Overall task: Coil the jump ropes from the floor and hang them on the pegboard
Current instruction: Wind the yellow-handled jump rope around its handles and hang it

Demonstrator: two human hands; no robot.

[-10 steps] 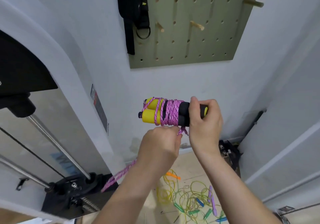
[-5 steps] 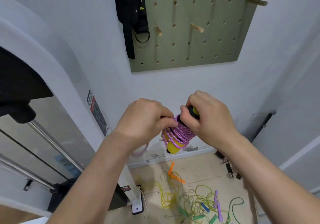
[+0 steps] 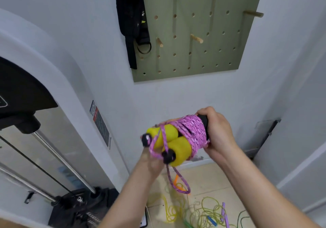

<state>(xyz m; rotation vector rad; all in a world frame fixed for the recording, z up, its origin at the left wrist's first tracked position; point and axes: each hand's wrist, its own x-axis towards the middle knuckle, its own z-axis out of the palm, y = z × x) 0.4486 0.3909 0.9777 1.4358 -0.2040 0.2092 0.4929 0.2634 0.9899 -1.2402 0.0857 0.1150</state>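
The right hand is holding the bundle of pink rope by its black end, its grip curling around the handles. The left hand is sitting under the yellow ends, at 7 o'clock, blurred; its grip cannot be told. A loop is hanging at 6 o'clock. The pegboard is at 12 o'clock, and more ropes are lying on the floor.
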